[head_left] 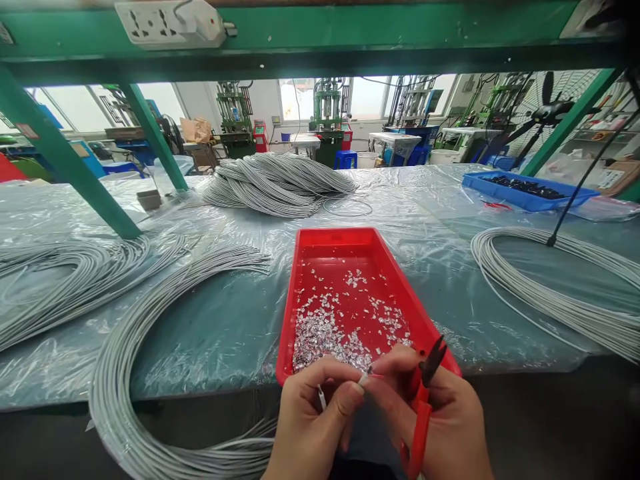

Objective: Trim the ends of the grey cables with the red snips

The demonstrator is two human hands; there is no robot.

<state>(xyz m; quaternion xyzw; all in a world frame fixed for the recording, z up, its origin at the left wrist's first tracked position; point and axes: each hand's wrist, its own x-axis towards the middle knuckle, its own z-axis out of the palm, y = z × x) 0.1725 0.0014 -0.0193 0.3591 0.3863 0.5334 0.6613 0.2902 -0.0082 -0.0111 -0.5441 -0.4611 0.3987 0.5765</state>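
Note:
My left hand [313, 417] is closed, pinching the end of a thin grey cable [365, 378] between thumb and fingers at the near edge of the table. My right hand [440, 420] is closed around red-handled cutters [425, 393], whose dark blades point up and to the right; its fingertips also touch the cable tip. Both hands hover over the near end of a red tray [320, 247] that holds several small silvery foil scraps [330, 333].
A long bundle of grey cables [125, 373] curves from the left down past the table edge. More grey cable coils lie at the far centre [280, 183] and right [555, 293]. A blue tray [525, 190] sits far right. Green frame posts [65, 160] stand on the left.

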